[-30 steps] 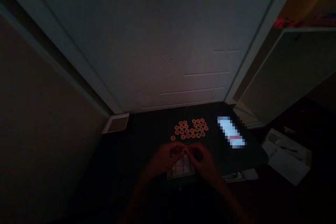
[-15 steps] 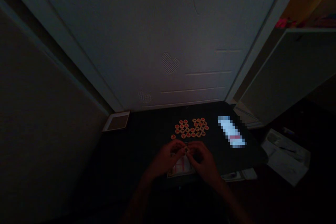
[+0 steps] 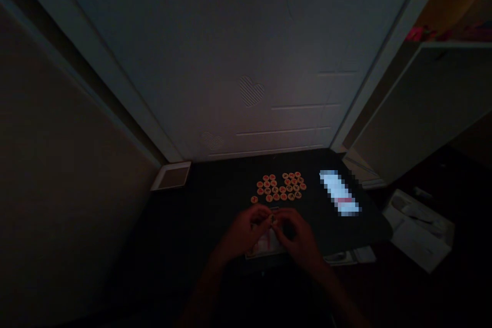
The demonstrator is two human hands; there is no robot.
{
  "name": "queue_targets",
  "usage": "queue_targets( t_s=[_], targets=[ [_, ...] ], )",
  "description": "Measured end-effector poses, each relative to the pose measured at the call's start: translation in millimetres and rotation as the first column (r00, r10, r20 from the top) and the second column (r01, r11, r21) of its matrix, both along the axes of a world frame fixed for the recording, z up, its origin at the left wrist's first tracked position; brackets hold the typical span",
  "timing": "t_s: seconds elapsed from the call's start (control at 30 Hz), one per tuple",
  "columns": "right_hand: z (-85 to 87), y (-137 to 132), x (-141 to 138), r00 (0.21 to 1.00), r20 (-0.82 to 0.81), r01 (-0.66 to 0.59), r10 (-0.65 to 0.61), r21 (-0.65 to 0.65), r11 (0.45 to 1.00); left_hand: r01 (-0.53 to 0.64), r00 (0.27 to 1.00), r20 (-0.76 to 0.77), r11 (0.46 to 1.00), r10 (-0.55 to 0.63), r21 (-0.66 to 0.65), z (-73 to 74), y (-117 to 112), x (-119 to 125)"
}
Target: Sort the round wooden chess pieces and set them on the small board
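Observation:
My left hand (image 3: 249, 225) and my right hand (image 3: 295, 230) meet near the front of the dark table. Pinched between the fingertips of both is a small round Chinese chess piece (image 3: 272, 220) with a dark mark on its face. Beneath the hands lies a flat pale box or card with pink lines (image 3: 269, 242), partly covered by them. Just beyond my fingers, several more round pieces (image 3: 275, 190), marked in red or dark, lie face up in loose rows. One single piece (image 3: 254, 199) lies at their near left.
A lit, blurred-out phone-like shape (image 3: 339, 193) lies on the table (image 3: 215, 189) at right. A shallow tray (image 3: 171, 176) sits at the back left corner. Behind rises a pale panel (image 3: 184, 61) with heart reliefs. A white box (image 3: 421, 228) stands lower right, off the table.
Both hands keep nearly the same place and still pinch the piece. The view has shifted very slightly; the loose pieces have not moved on the table.

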State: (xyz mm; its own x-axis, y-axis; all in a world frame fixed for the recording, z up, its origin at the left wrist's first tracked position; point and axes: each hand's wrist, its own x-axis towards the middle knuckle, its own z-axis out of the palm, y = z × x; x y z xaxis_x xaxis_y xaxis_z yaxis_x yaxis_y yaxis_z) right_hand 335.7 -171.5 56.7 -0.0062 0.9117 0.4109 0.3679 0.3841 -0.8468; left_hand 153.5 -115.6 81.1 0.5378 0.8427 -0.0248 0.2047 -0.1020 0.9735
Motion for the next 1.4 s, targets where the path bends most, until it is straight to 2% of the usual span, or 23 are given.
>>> queue_targets(
  t_s=[0.8, 1.07, 1.23, 1.4],
  targets=[
    [-1.4, -2.4, 0.5, 0.998, -0.065, -0.014, 0.01, -0.061, 0.998, 0.008, 1.0, -0.019, 0.999, -0.008, 0.031, 0.7, -4.7, -5.5],
    [-7.2, -0.1, 0.1, 0.998, -0.058, -0.008, 0.005, -0.042, 0.999, -0.021, 0.999, -0.027, 0.999, 0.023, 0.046, 2.3, -7.2, -3.5],
    [-1.1, -0.6, -2.9, 0.999, -0.05, -0.012, 0.011, -0.019, 1.0, -0.08, 0.997, 0.004, 0.997, 0.08, 0.014, 2.1, -6.9, 1.4],
    [-0.1, -2.5, -3.0, 0.999, -0.042, 0.003, -0.004, -0.014, 1.0, -0.083, 0.995, 0.05, 0.996, 0.085, -0.033, 0.5, -8.2, 2.0]
  ],
)
